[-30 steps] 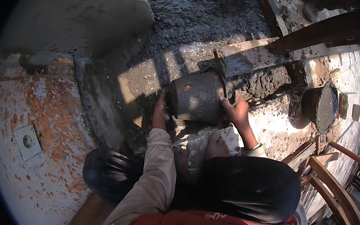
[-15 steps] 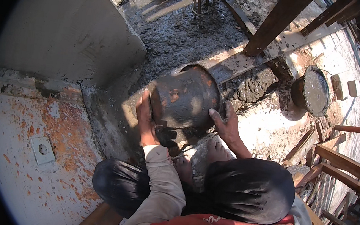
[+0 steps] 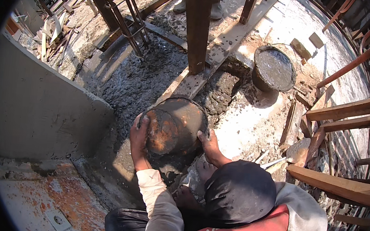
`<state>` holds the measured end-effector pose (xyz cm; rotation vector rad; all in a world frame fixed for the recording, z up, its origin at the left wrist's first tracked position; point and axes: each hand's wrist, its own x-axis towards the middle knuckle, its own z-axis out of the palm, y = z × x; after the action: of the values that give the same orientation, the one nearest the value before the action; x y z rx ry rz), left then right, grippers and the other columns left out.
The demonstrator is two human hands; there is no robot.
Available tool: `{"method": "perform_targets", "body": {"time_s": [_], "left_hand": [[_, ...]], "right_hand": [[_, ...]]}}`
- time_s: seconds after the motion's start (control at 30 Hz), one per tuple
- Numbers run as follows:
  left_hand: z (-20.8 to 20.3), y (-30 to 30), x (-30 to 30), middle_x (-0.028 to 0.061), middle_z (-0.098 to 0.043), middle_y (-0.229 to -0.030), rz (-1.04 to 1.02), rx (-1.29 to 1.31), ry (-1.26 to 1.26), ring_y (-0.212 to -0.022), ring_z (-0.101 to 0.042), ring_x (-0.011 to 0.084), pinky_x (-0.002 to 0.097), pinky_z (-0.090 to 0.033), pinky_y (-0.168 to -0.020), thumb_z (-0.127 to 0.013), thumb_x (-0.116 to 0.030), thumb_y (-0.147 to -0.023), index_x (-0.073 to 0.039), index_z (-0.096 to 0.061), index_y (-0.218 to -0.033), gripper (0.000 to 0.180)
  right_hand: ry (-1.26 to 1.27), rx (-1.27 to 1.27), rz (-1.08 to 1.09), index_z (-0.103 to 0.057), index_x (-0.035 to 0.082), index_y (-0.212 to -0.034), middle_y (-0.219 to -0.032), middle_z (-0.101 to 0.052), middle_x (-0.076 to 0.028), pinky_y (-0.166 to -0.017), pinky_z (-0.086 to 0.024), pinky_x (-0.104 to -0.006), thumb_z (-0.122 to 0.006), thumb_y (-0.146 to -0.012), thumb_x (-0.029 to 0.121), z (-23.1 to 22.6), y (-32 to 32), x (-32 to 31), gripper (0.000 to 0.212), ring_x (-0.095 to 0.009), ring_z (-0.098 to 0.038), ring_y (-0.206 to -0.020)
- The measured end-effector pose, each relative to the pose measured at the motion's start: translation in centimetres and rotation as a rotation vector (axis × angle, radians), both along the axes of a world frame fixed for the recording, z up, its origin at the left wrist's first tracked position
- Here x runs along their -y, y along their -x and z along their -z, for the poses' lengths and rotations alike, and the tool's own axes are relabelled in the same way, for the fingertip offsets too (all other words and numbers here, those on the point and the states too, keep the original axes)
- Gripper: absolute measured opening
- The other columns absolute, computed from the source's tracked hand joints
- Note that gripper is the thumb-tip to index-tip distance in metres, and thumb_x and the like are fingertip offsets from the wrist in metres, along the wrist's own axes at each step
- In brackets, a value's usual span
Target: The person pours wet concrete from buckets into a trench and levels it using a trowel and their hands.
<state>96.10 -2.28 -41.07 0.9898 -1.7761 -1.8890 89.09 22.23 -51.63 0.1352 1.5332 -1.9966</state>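
Observation:
A black bucket, smeared with cement and reddish dirt, lies tipped on its side between my two hands. Its round base faces left toward me, and its mouth points away to the right, over the wet mortar. My left hand is closed against the base's edge, fingers over the top. On the other side, my right hand grips the rim, thumb on the outside. The inside of the bucket is hidden. Wet grey concrete spreads just beyond it.
A second bucket, full of grey mix, stands at the far right. A wooden post rises beside a plank. Steel rebar sticks up at the far left. A plastered wall stands left; timber lies right. Another person's boots show beyond.
My view has swung to the right and farther ahead. The bucket has turned so its base shows more. Both hands keep their hold on it.

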Motion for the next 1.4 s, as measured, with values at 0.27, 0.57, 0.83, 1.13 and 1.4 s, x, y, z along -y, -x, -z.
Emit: {"method": "perform_targets", "body": {"time_s": [0.27,0.57,0.83,1.13,1.4], "left_hand": [[-16.7,-0.4,-5.4,0.0181,-0.059,-0.121,-0.031,-0.293,0.162,-0.108,-0.056,0.0247,0.035,-0.044,-0.095,-0.063,-0.029,-0.092,0.008,-0.05,-0.131,0.055],[-2.2,-1.1,-1.9,0.01,-0.061,-0.116,0.026,-0.316,-0.289,-0.104,-0.059,0.0212,0.0345,-0.046,-0.093,-0.05,-0.034,-0.099,0.0,-0.055,-0.125,0.043],[-15.8,-3.1,-1.4,0.014,-0.058,-0.122,-0.174,-0.448,0.044,-0.104,-0.058,0.0236,0.0341,-0.045,-0.094,-0.058,-0.031,-0.096,0.005,-0.049,-0.132,0.052],[-1.3,0.8,-3.2,0.0145,-0.06,-0.123,0.072,-0.268,-0.068,-0.11,-0.059,0.0242,0.0375,-0.047,-0.095,-0.052,-0.02,-0.098,0.003,-0.05,-0.133,0.042],[1.4,4.7,-10.7,0.0116,-0.052,-0.138,0.044,-0.78,-0.732,-0.124,-0.05,0.0303,0.0482,-0.042,-0.102,-0.05,-0.041,-0.096,-0.008,-0.05,-0.136,0.051]], "right_hand": [[-0.116,-0.271,-0.105,-0.021,-0.008,-0.147,-0.149,-0.032,-0.028,-0.113,-0.028,-0.0415,-0.06,-0.092,0.049,-11.1,3.3,0.6,0.088,-0.036,-0.033,-0.139],[-0.395,-0.308,-0.148,-0.029,-0.006,-0.144,-0.143,-0.042,-0.026,-0.108,-0.035,-0.0405,-0.058,-0.094,0.042,-2.9,4.0,1.1,0.076,-0.033,-0.04,-0.135],[-0.018,-0.421,-0.106,-0.032,-0.007,-0.142,-0.135,-0.05,-0.024,-0.105,-0.037,-0.0395,-0.06,-0.094,0.039,-18.8,4.2,2.3,0.073,-0.03,-0.047,-0.127],[-0.29,-0.225,-0.128,-0.036,-0.011,-0.138,-0.132,-0.051,-0.028,-0.103,-0.04,-0.039,-0.063,-0.091,0.035,-3.1,3.6,-3.1,0.071,-0.034,-0.049,-0.125],[0.08,-0.39,-0.068,-0.058,0.005,-0.113,-0.09,-0.06,0.001,-0.066,-0.046,-0.024,-0.061,-0.095,0.031,-27.5,11.6,-7.3,0.032,-0.006,-0.054,-0.075]]}}
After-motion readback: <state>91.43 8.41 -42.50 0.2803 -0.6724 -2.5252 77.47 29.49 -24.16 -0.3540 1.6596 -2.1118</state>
